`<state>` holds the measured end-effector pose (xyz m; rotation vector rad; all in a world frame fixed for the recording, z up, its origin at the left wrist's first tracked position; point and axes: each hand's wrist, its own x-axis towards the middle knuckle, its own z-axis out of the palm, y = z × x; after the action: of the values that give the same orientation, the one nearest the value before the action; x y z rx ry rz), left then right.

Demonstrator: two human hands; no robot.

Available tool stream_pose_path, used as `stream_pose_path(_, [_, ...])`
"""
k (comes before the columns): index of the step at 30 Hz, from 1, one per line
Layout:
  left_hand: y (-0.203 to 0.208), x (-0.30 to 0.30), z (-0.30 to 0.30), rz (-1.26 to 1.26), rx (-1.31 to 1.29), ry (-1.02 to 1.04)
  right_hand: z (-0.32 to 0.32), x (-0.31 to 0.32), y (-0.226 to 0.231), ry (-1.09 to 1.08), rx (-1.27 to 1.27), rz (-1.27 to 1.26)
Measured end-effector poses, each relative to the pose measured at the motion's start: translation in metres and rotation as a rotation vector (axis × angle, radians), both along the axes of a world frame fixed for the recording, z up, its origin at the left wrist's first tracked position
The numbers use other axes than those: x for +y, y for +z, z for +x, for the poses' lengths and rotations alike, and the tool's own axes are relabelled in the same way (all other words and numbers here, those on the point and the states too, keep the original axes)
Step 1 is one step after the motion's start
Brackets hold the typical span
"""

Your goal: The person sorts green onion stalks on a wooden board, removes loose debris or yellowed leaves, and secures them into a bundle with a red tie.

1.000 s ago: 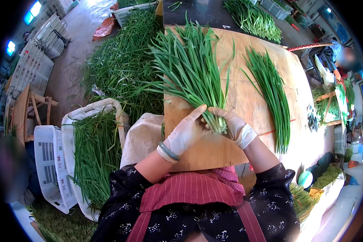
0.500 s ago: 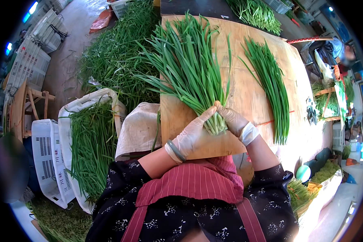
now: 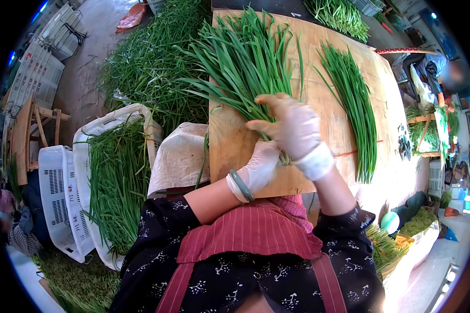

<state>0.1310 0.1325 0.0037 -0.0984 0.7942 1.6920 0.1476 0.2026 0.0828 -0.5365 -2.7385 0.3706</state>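
My left hand [image 3: 260,166] kept its grip clenched around the stem end of the chive bundle [image 3: 245,68], which lay fanned across the wooden table [image 3: 329,104] near its front edge. My right hand [image 3: 292,128], which a second earlier had pressed beside the left on the stems, had lifted and spread open above the bundle, grasping nothing. I judged the stems gathered and ready for straightening or binding. A second, aligned chive bunch [image 3: 355,109] lay apart to the right. On my left, a white plastic crate [image 3: 141,125] held more chives, with an empty white crate [image 3: 57,198] just beside it. Stacked white crates [image 3: 42,68] stood farther back; no readable label was visible.
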Motion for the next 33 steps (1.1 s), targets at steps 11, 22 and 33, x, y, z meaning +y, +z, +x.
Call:
stream_pose_path(11, [0.002,-0.002,-0.003,-0.196,0.009,-0.066,-0.025,0.041,-0.038,-0.168,0.239,-1.629])
stream_pose_path(22, [0.013,-0.013,-0.010,-0.091,-0.036,-0.106,-0.047,0.070,0.009,-0.053,0.319,-0.345])
stream_pose_path(33, [-0.007,-0.012,-0.013,0.115,-0.238,-0.204,0.078,0.037,-0.064,-0.448,0.060,-1.710])
